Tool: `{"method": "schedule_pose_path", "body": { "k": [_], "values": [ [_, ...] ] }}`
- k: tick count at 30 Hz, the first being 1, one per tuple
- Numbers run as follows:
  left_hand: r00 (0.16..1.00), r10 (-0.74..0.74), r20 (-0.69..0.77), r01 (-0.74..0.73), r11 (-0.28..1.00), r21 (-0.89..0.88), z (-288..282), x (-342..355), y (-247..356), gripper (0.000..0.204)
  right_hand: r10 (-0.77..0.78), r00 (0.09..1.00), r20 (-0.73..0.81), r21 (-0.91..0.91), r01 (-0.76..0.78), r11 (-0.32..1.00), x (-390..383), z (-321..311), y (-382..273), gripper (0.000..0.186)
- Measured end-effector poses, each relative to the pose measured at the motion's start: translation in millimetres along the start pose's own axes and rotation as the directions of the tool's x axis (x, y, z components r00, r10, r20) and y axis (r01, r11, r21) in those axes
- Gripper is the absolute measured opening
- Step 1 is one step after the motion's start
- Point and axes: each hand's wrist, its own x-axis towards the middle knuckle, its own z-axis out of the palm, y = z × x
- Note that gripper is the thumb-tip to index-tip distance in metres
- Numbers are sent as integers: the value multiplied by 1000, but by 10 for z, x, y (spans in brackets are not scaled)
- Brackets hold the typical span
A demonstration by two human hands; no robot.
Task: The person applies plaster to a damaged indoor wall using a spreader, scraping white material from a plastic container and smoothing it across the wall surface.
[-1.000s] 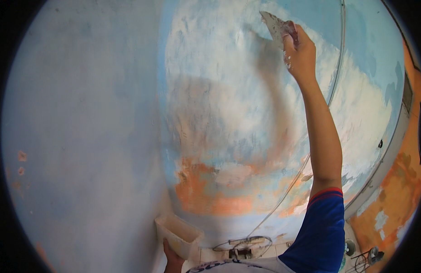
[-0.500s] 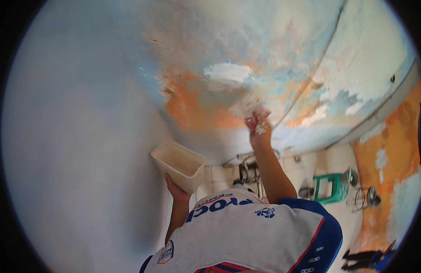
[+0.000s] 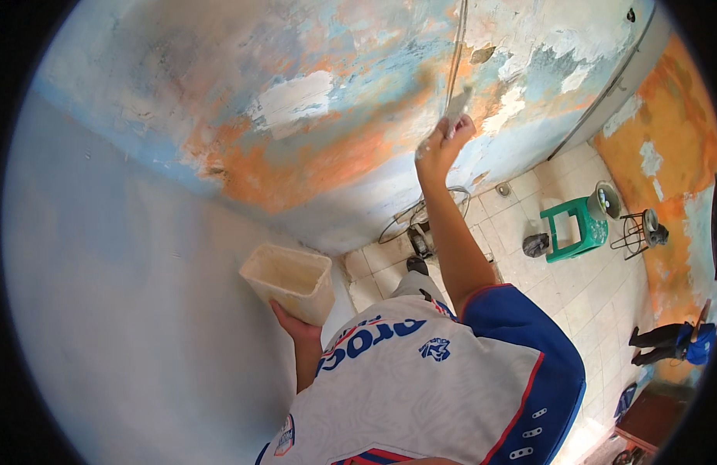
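My left hand (image 3: 296, 321) grips a cream rectangular plastic tub (image 3: 306, 296) from the near side, its top facing up and its inner walls smeared. Raised in front of the wall, my right hand (image 3: 442, 149) is closed on a putty knife (image 3: 459, 102). Its blade appears narrow from this angle, and the handle is hidden by the fingers. White smears mark that hand. The patchy wall (image 3: 312, 167) shows orange, pale blue and grey areas. A white filler patch (image 3: 293, 103) lies left of my right hand. Whether the blade touches the wall I cannot tell.
Cables (image 3: 456, 58) run down the wall near the knife. On the tiled floor (image 3: 521, 205) stand a green plastic stool (image 3: 573, 230), a bucket (image 3: 604, 201), a dark bag (image 3: 536, 245) and a small metal stand (image 3: 631, 235). Another person (image 3: 688, 342) is at the far right.
My view has turned to the right, showing more floor. My right hand has moved up along the wall, and the knife blade has turned from broad to narrow. My left hand still holds the tub.
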Motion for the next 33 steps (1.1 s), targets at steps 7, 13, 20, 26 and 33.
{"method": "schedule_pose_path", "body": {
  "k": [7, 13, 20, 26, 33],
  "values": [
    [1000, -10, 16, 8, 991, 131, 252, -156, -115, 69, -543, 834, -97, -410, 463, 786, 485, 662, 46, 39],
    [999, 13, -49, -6, 992, 126, 137, -254, -72, 70, -401, 916, -12, -513, 339, 789, 393, 1171, 79, 52],
    [998, 15, -57, -12, 998, 54, -251, -222, -109, 72, -419, 856, 304, -401, 513, 759, -459, 1003, 134, 37],
    [997, 27, 75, -46, 963, 265, 77, -178, -148, 73, -390, 917, 85, -318, 395, 862, 321, 705, 120, 29],
    [993, -88, 73, 79, 991, 112, 89, -60, -200, 74, -438, 741, 509, -422, 659, 623, -465, 1015, 134, 49]
  ]
}}
